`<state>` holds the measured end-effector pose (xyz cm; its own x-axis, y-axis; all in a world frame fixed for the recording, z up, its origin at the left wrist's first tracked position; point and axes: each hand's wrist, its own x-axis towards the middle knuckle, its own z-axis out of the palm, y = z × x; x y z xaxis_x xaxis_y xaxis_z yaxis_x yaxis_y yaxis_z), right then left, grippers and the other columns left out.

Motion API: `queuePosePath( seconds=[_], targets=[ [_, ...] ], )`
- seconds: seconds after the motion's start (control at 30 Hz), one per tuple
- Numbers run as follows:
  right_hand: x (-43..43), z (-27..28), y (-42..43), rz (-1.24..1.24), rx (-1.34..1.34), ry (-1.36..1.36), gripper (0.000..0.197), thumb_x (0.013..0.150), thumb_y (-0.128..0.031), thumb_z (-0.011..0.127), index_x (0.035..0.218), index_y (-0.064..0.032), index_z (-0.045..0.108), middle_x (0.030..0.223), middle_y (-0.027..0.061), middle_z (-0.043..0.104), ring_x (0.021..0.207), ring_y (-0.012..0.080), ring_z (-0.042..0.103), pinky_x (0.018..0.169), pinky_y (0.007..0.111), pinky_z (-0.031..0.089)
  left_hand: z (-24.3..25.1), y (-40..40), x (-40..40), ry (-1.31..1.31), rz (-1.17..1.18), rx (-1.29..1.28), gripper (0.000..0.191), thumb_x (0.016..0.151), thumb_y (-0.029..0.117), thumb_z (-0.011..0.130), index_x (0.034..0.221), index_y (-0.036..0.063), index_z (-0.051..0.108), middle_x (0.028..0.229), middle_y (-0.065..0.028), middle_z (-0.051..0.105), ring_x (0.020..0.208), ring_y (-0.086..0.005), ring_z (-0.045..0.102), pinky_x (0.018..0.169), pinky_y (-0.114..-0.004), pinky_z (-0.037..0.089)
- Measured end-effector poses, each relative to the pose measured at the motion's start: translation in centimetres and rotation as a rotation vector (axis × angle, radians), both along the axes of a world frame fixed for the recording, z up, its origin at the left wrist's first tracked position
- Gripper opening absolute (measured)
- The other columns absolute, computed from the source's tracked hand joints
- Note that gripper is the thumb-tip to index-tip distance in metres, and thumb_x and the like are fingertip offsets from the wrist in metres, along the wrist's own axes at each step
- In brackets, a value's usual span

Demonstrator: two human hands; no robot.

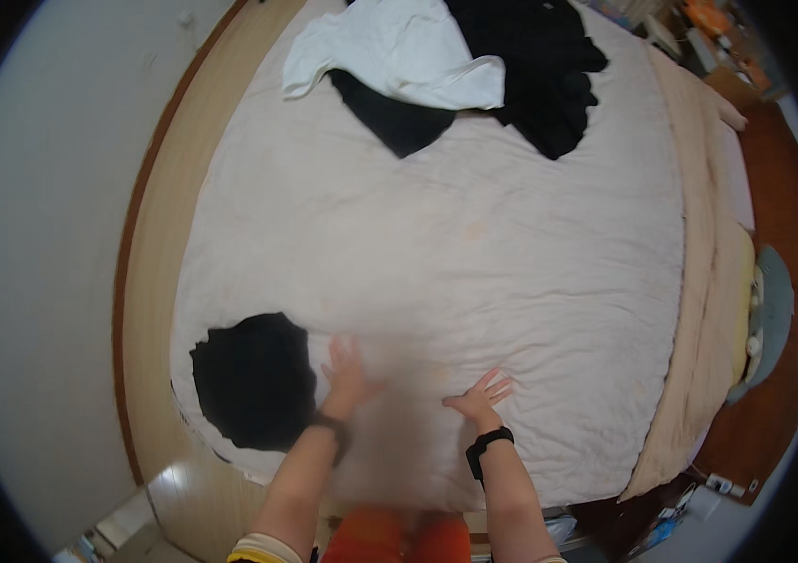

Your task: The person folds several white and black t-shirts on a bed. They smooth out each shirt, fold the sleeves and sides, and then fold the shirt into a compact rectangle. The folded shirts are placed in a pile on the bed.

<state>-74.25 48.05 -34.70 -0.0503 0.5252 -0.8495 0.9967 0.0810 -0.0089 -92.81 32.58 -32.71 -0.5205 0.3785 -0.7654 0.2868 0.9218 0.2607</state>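
Note:
My left hand, somewhat blurred, is over the pale bed sheet with its fingers apart and nothing in it. To its left lies a black piece of fabric, bunched near the bed's corner. My right hand has spread fingers at the sheet and holds nothing. Black bands circle both wrists. Towards the top of the view, a white garment lies partly over black clothing.
A beige cover runs along the bed's right side, beside a yellow item and a grey-blue curved object. Assorted things stand at the upper right. A wooden floor strip and a wall are on the left.

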Motion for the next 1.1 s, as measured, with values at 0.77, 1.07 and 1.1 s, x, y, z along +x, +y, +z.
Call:
queuePosePath(
  seconds=[0.77,1.07,1.1],
  targets=[
    [-3.5,-0.8,1.0,-0.135,0.183,-0.336,0.109,0.051,-0.018,0.061,0.128,0.0003,-0.015,0.132,0.0317,-0.005,0.124,0.0423,0.001,0.099,0.045,0.012,1.1,2.7,-0.9,-0.181,0.342,0.143,0.123,0.05,0.037,0.076,0.131,0.0078,-0.011,0.135,-0.0201,-0.014,0.125,-0.0357,-0.012,0.101,-0.046,0.004],
    [-13.8,5.3,-12.2,-0.041,-0.57,0.883,0.058,0.073,-0.012,0.061,0.122,0.0002,0.033,0.124,0.0147,0.037,0.113,0.0213,0.037,0.092,0.032,0.031,0.8,-10.8,9.4,0.318,0.22,0.612,0.011,0.066,0.006,0.05,0.077,0.0065,0.054,0.074,-0.0067,0.051,0.075,-0.0254,0.05,0.069,-0.037,0.039],
    [-14.7,4.4,-13.5,-0.093,-0.659,0.845,0.062,0.074,-0.016,0.062,0.124,0.0002,0.029,0.124,0.0153,0.037,0.114,0.0213,0.036,0.092,0.032,0.031,3.5,-12.1,9.6,0.338,0.226,0.671,0.011,0.066,0.006,0.05,0.076,0.0066,0.053,0.074,-0.0065,0.051,0.074,-0.0257,0.05,0.068,-0.037,0.039]
  ],
)
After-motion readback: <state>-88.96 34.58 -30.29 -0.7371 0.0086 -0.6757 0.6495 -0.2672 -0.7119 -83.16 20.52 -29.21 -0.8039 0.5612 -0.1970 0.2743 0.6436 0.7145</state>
